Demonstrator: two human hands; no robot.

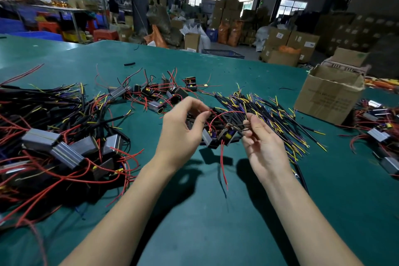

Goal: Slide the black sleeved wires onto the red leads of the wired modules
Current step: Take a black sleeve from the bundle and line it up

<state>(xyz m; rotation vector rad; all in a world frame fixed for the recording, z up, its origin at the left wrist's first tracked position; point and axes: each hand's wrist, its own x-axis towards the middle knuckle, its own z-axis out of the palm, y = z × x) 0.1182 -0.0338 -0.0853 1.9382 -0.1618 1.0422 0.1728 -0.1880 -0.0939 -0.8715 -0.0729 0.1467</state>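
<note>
Above the green table (216, 222) my left hand (180, 129) pinches a thin red lead (218, 115) between thumb and forefinger. That lead loops to two small grey modules (218, 136) hanging between my hands. My right hand (262, 144) pinches a black sleeved wire (238, 128) that points left toward the modules. Another red lead (223, 164) dangles below them. Behind my hands lies a spread pile of black sleeved wires (269, 112) with yellow and purple ends.
A heap of modules with wires (60, 147) fills the left of the table. Several loose modules (157, 93) lie at the back centre. An open cardboard box (330, 93) stands at the right, with more modules (380, 134) beyond it.
</note>
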